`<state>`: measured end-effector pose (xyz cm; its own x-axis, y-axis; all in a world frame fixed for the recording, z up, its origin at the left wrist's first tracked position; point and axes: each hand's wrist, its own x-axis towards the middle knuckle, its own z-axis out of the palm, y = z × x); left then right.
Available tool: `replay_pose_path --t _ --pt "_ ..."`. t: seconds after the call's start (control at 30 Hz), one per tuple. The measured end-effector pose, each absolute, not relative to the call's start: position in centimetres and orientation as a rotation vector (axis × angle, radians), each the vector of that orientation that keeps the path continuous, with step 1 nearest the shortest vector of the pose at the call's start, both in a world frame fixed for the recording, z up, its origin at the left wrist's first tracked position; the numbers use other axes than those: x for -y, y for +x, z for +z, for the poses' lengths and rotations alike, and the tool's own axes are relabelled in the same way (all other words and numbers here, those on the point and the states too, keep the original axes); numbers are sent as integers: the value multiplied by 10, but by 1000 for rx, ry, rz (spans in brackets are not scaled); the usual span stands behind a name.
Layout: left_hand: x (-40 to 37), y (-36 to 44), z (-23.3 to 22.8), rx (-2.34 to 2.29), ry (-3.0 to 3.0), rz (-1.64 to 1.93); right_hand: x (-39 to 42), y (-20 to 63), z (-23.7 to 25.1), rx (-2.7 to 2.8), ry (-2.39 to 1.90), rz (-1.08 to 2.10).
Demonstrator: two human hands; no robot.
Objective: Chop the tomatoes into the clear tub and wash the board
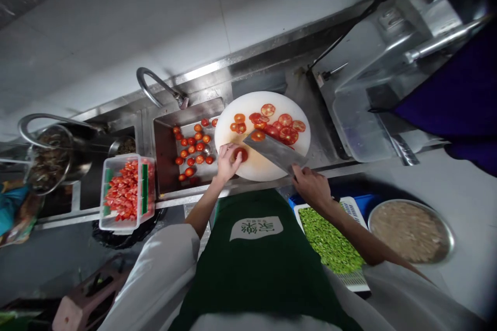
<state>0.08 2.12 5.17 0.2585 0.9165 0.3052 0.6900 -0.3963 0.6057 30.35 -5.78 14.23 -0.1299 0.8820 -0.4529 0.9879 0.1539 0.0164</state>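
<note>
A stainless-steel counter (322, 150) is shown from above, set against a wall of pale, smooth panels (128, 15); a curved metal tap (157, 85) rises over a rectangular steel sink (165, 160), in which small whole tomatoes (193, 150) lie scattered. A round white cutting board (260, 165), matt and lightly stained, rests on the counter and overlaps the sink's right edge. Flat red tomato slices (277, 124) with pale seed chambers are spread over its far half. A single tomato (240, 153) is held down on the near left of the board by the left hand (227, 162), whose fingers are curled over it. The handle of a broad rectangular cleaver (275, 151) is gripped in the closed right hand (312, 186); the grey blade lies slanted across the board, its far end just beside the held tomato. A clear plastic container (126, 192) filled with diced red tomato is seen left of the sink, beyond it dark metal pots (54, 158). Near the person's right arm, a white perforated tray of chopped green vegetable (330, 240) and a round metal dish of pale shredded food (411, 230) are visible. A green apron (256, 264) with a white label is worn over white sleeves. A boxy steel appliance (384, 77) stands at the right.
</note>
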Motion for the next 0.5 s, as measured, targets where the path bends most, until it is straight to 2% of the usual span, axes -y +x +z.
replay_pose_path --t 0.13,0.23,0.4,0.5 --pt "-45 28 61 -1196 2390 675 58 311 141 -2151 1774 -361" --pt "-78 28 57 -1215 2350 584 64 320 142 -2177 1763 -342" --pt "-84 -16 56 -1561 2072 1018 78 324 133 -2120 1663 -532" --pt "-51 -27 50 -1535 2092 1037 83 311 125 -2101 1616 -652"
